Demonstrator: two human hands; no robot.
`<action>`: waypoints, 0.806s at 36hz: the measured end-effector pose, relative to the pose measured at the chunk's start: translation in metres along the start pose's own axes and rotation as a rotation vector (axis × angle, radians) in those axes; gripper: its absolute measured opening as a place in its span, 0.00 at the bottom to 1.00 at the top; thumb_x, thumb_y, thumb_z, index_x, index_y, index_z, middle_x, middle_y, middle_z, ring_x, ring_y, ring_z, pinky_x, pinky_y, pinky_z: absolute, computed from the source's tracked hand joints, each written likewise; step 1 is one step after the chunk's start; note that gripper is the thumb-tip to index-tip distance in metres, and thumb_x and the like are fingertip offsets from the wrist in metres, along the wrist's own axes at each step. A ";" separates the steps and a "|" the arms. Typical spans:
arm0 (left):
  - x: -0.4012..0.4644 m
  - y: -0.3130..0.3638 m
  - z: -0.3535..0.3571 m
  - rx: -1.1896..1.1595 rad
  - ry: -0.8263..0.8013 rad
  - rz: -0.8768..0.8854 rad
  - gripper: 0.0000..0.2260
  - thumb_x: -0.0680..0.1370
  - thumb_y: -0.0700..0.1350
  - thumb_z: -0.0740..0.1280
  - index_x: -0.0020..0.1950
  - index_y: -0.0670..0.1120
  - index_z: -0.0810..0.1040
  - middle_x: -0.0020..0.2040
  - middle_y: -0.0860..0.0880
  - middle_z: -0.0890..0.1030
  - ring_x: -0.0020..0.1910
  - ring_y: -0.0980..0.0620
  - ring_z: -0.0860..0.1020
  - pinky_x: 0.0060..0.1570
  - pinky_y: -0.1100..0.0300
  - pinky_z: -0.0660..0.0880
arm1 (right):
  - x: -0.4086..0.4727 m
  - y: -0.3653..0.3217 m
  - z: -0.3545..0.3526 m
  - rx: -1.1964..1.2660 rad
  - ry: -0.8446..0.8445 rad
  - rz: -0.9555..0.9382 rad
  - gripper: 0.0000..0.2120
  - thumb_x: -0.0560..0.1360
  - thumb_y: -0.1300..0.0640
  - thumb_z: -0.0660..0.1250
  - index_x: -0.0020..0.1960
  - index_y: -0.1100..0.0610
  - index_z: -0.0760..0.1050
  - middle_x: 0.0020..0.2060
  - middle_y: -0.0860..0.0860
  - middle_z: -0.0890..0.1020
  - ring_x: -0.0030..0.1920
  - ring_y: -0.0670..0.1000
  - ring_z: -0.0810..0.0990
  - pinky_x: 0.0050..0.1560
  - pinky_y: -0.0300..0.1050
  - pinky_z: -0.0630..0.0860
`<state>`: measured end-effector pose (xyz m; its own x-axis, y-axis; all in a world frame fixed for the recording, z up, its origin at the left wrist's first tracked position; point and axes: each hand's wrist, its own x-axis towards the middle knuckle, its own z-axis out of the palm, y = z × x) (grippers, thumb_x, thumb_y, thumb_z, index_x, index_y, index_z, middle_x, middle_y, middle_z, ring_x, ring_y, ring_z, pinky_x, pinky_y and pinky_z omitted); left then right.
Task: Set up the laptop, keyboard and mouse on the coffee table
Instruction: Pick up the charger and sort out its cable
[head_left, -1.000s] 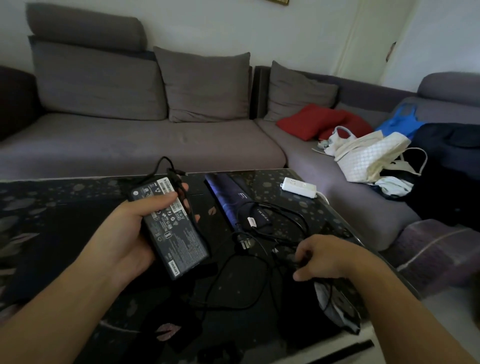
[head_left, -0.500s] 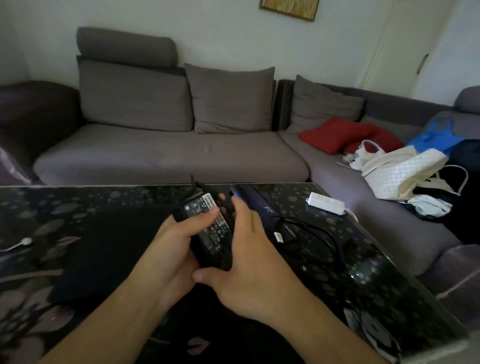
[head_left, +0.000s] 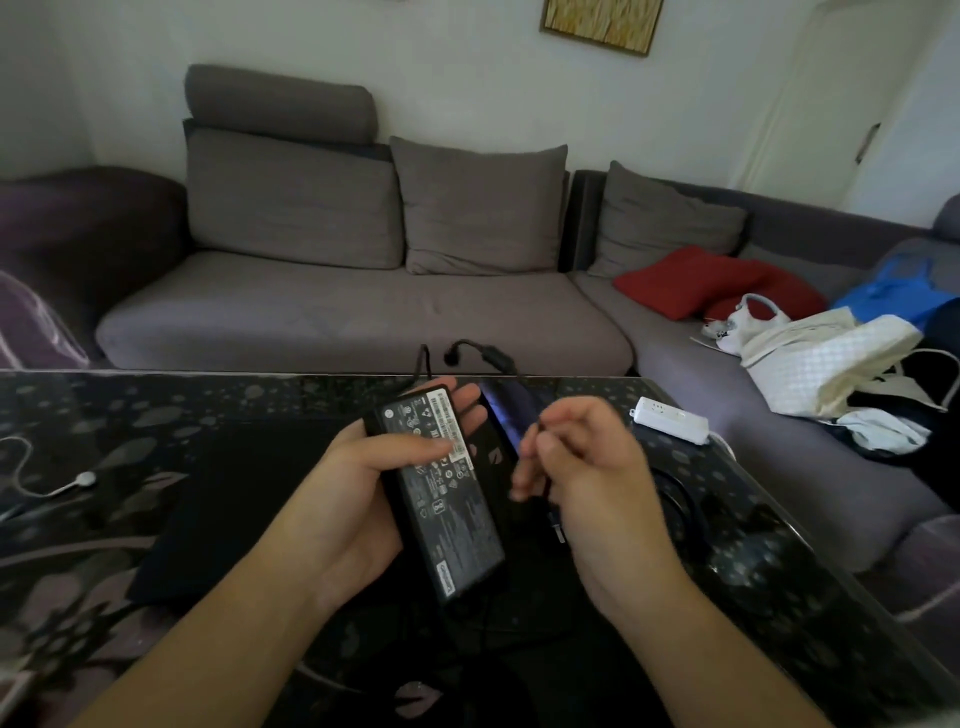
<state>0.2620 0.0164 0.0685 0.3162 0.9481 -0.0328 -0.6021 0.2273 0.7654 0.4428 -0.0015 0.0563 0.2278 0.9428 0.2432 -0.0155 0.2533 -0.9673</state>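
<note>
My left hand (head_left: 358, 493) grips a black laptop power adapter (head_left: 447, 499), label side up, above the dark patterned coffee table (head_left: 104, 426). Beside it, my right hand (head_left: 587, 478) pinches the adapter's thin black cable (head_left: 545, 488) between thumb and fingers. The cable's thick connector end (head_left: 488, 356) arches above the table's far edge. A closed black laptop (head_left: 244, 499) lies flat on the table under my left forearm. A dark keyboard with a bluish sheen (head_left: 514, 410) lies behind my hands. A coil of black cable (head_left: 680, 499) rests right of my right hand.
A white power strip (head_left: 670, 418) lies near the table's right edge. A white charging cable (head_left: 62, 483) sits at the left. The grey corner sofa (head_left: 363, 317) behind holds red cushions (head_left: 691, 280), white bags (head_left: 821, 358) and a blue bag (head_left: 904, 286).
My right hand left the cables on the table, came up to the adapter, then drew off to its right holding the thin cable. The view tilted upward.
</note>
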 end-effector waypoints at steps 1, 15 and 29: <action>0.000 0.002 -0.002 -0.018 0.000 0.000 0.27 0.73 0.27 0.64 0.71 0.41 0.78 0.66 0.43 0.84 0.67 0.44 0.81 0.69 0.43 0.72 | 0.002 -0.002 -0.004 0.074 0.011 0.001 0.14 0.82 0.75 0.58 0.59 0.60 0.74 0.40 0.57 0.81 0.31 0.52 0.76 0.31 0.42 0.74; 0.003 0.023 -0.022 -0.177 0.046 0.012 0.27 0.71 0.30 0.59 0.70 0.38 0.79 0.66 0.41 0.83 0.61 0.43 0.84 0.63 0.46 0.79 | 0.019 -0.020 -0.042 0.471 -0.048 0.146 0.13 0.86 0.54 0.58 0.45 0.56 0.73 0.28 0.49 0.61 0.27 0.48 0.59 0.29 0.43 0.62; -0.003 0.007 0.007 -0.092 0.064 0.104 0.26 0.72 0.31 0.62 0.68 0.42 0.81 0.64 0.45 0.85 0.59 0.49 0.85 0.61 0.47 0.78 | -0.023 -0.013 0.025 -0.513 -0.313 0.172 0.33 0.55 0.38 0.84 0.48 0.49 0.70 0.50 0.45 0.83 0.48 0.47 0.83 0.52 0.54 0.83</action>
<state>0.2621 0.0140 0.0782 0.2024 0.9793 0.0005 -0.6946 0.1432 0.7050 0.4133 -0.0208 0.0654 -0.0338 0.9993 0.0151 0.4608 0.0290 -0.8871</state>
